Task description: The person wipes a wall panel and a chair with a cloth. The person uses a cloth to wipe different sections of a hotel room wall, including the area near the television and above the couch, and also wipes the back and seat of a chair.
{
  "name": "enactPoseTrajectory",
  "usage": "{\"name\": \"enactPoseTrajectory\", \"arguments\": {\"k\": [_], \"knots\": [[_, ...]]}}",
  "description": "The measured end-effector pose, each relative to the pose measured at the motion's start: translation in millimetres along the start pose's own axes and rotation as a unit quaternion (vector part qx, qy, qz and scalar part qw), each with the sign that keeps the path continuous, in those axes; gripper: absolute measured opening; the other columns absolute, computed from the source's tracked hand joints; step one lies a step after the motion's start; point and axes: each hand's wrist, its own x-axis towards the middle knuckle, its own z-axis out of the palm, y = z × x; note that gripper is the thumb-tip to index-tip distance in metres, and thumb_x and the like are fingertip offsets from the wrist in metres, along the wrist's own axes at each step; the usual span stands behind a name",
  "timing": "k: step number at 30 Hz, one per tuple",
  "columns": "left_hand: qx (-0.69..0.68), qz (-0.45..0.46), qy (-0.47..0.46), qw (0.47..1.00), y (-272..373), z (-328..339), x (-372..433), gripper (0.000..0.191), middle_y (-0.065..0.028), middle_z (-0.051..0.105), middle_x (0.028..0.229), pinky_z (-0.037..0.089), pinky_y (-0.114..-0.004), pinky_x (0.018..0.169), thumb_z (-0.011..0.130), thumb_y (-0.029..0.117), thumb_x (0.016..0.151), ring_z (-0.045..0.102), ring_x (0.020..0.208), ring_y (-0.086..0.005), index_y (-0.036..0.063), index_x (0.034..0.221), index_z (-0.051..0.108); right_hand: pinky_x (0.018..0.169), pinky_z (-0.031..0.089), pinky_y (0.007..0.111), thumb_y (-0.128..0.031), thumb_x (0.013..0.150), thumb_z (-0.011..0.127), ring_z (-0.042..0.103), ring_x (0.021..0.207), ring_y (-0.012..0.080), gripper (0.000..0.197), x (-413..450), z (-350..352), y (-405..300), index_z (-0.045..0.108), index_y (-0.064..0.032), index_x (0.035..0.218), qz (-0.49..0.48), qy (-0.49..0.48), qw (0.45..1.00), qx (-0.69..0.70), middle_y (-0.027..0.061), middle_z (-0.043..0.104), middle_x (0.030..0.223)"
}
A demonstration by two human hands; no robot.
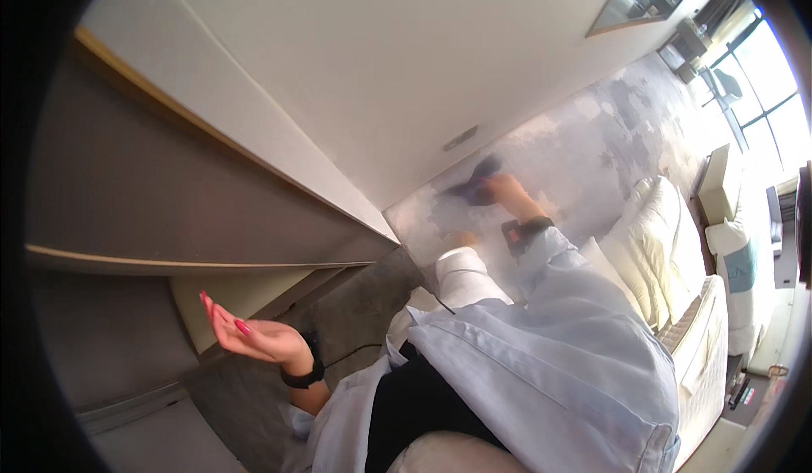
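Observation:
Palm up, my left hand (pixel 260 341) is raised beside a dark brown wooden panel (pixel 209 187). Its fingers are apart and hold nothing. A black band (pixel 306 376) circles that wrist. My right hand (pixel 507 192) reaches low over the mottled grey carpet (pixel 571 130), near the foot of the white wall (pixel 406 48). In it is a dark blue, cloth-like thing (pixel 474 186), too blurred by motion to name exactly. A dark device (pixel 517 237) sits at the right wrist.
White pillows (pixel 656 251) lie on a bed with a bare mattress (pixel 704 340) at right. A second bed (pixel 736 282) stands beyond. A framed mirror (pixel 647 3) hangs on the wall. A large window (pixel 758 86) is at the far end. A brown cabinet (pixel 108 340) stands at left.

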Motion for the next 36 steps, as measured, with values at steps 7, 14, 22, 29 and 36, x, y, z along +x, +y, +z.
{"name": "enactPoseTrajectory", "arguments": {"k": [7, 14, 22, 29, 36], "knots": [[-0.033, -0.012, -0.186, 0.982, 25, -3, -41, 0.028, -0.0229, 0.057, 0.109, 0.042, -0.049, 0.099, 0.041, 0.004, 0.088, 0.056, 0.104, -0.0343, -0.0075, 0.114, 0.045, 0.074, 0.052, 0.043, -0.034, 0.079, 0.064, 0.065, 0.084, 0.0379, 0.035, -16, 22, -14, 0.067, -0.0019, 0.093, 0.192, 0.048, 0.972, -0.124, 0.0218, 0.067, 0.086], [-0.219, -0.344, -0.305, 0.861, 42, 82, -63, 0.021, -0.0147, 0.064, 0.109, 0.043, -0.036, 0.095, 0.052, 0.008, 0.092, 0.060, 0.103, -0.0244, -0.0038, 0.109, 0.056, 0.071, 0.048, 0.029, -0.016, 0.091, 0.060, 0.060, 0.075, 0.0166, 0.020, 10, -23, -166, 0.062, 0.0011, 0.100, 0.094, -0.003, 0.990, 0.105, 0.0099, 0.068, 0.088], [-0.327, -0.578, -0.393, 0.635, 45, 189, -60, 0.044, -0.0087, 0.061, 0.114, 0.044, -0.027, 0.092, 0.063, 0.020, 0.091, 0.059, 0.103, -0.0144, -0.0035, 0.126, 0.050, 0.088, 0.048, 0.025, -0.002, 0.093, 0.053, 0.061, 0.102, 0.0147, 0.044, 25, -67, -213, 0.039, 0.0010, 0.134, -0.021, -0.174, 0.856, 0.487, 0.0095, 0.064, 0.112], [-0.065, -0.446, -0.308, 0.838, 54, 197, -83, 0.033, -0.0047, 0.067, 0.075, 0.044, -0.022, 0.064, 0.060, 0.026, 0.093, 0.052, 0.069, -0.0044, -0.0056, 0.096, 0.067, 0.090, 0.049, 0.028, 0.003, 0.087, 0.057, 0.062, 0.102, 0.0173, 0.056, 32, -72, -182, 0.032, 0.0023, 0.138, 0.102, -0.194, 0.838, 0.500, 0.0146, 0.062, 0.112], [-0.037, -0.453, -0.231, 0.860, 58, 200, -83, 0.030, -0.0043, 0.064, 0.076, 0.044, -0.023, 0.065, 0.060, 0.024, 0.094, 0.053, 0.069, -0.0071, -0.0057, 0.095, 0.065, 0.091, 0.049, 0.033, 0.006, 0.085, 0.059, 0.061, 0.102, 0.0216, 0.063, 32, -35, -137, 0.028, 0.0038, 0.139, 0.113, -0.246, 0.732, 0.625, 0.0176, 0.060, 0.111]]}}
